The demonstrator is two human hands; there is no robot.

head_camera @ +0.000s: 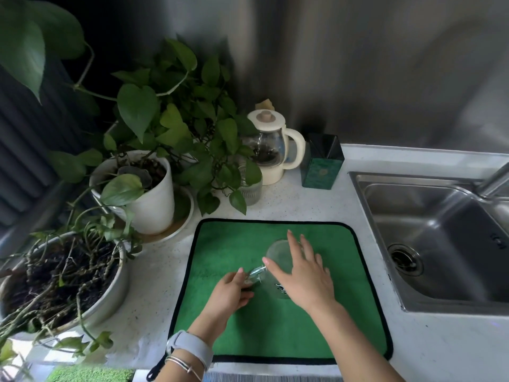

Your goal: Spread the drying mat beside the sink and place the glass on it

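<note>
Mat: we see the green drying mat with black edging lying flat on the white counter, just left of the sink, fully spread.
Glass: we see a clear glass in the middle of the mat, between both hands; its round outline shows past the right fingers, with a handle-like clear part at its left side. We cannot tell if it stands upright or is tipped.
Left hand: our left hand sits at the glass's left side, fingers curled together, thumb and fingers pinching the clear handle part.
Right hand: our right hand lies over the glass from the right, fingers spread and fairly straight, index tip touching near the handle; palm side hidden, so we cannot tell how firm the contact is.
Wrist: grey watch band and thin bangles on the left wrist.
Sink: steel basin, drain visible, tap at right edge.
Back of counter: glass kettle with cream lid and handle, dark green box beside it, ribbed glass partly behind leaves.
Left side: leafy plant in white pot, second grey pot with bare stems, both well apart from the mat's centre.
</note>
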